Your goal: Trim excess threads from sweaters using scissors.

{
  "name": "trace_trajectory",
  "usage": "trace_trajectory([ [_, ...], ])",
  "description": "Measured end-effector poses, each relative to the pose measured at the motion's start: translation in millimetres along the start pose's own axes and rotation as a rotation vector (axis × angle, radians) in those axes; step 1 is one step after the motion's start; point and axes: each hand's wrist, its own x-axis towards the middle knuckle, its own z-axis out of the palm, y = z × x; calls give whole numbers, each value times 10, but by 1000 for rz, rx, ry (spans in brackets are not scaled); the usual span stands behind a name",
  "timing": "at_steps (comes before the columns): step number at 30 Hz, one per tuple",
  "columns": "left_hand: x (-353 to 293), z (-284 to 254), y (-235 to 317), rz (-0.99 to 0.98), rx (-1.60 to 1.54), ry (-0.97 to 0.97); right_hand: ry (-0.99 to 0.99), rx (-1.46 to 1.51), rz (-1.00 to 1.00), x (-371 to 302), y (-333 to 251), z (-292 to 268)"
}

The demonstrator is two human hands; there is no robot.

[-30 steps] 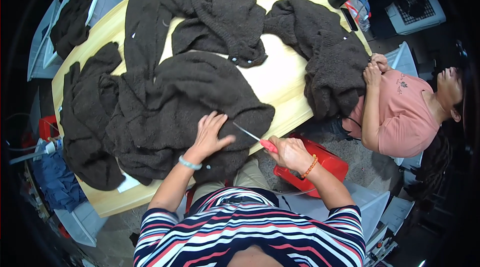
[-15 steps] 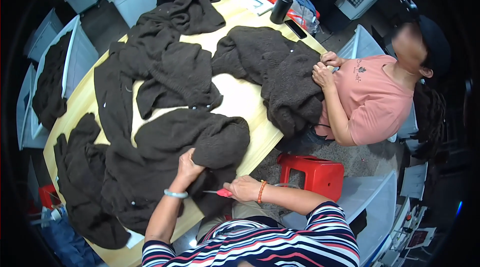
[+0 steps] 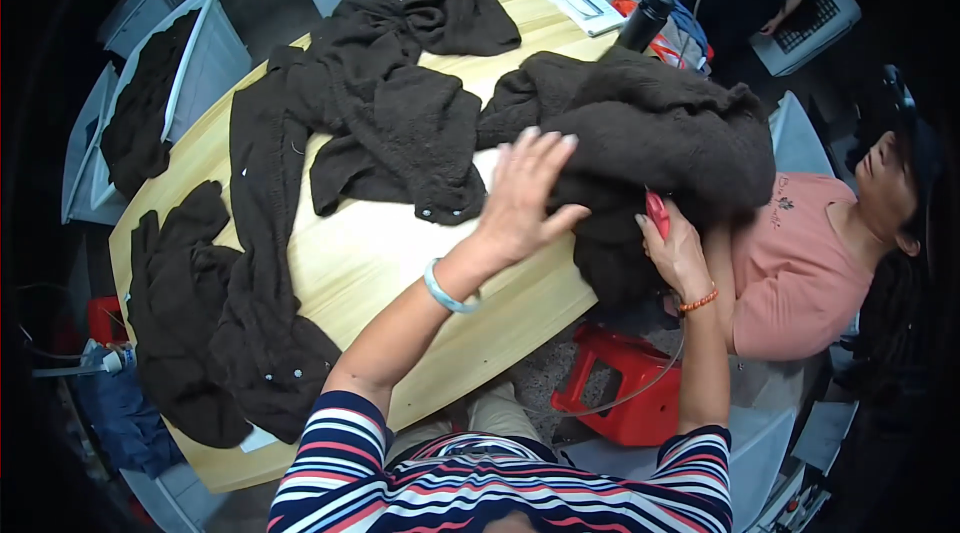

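Note:
My left hand (image 3: 528, 195) is raised over the bare wood of the table, fingers and thumb spread, holding nothing. Farther right, my right hand (image 3: 677, 248) is closed around a small red-handled tool (image 3: 656, 213). Its tip is lost against a dark brown knit garment (image 3: 660, 138), which is bunched up and slightly blurred just beyond that hand. This garment lies over another dark knit piece (image 3: 540, 83) at the table's right side and covers the co-worker's hands. Whether my right fingers also touch the cloth I cannot tell.
More dark knit garments (image 3: 400, 123), some with light buttons, spread across the table (image 3: 400, 318). A black bottle (image 3: 646, 21) and a white sheet (image 3: 578, 3) are at the far right. A co-worker in pink (image 3: 800, 273) sits close on my right, near a red stool (image 3: 630, 388).
The garment in front of me has moved right, onto the co-worker's piece, uncovering table wood. My left hand has let go and spread; my right hand moved right and farther away with the tool.

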Motion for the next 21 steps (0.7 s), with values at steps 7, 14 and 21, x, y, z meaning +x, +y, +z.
trace_trajectory([
  [7, -1447, -7, -1516, -322, 532, -383, -133, 132, 5, -540, 16, 417],
  [14, -2515, -374, -901, -475, 561, -430, -582, -4, -29, -939, -383, 748],
  [21, -2200, -929, -183, -412, 98, -122, -506, 306, -250, -993, -815, 1573],
])
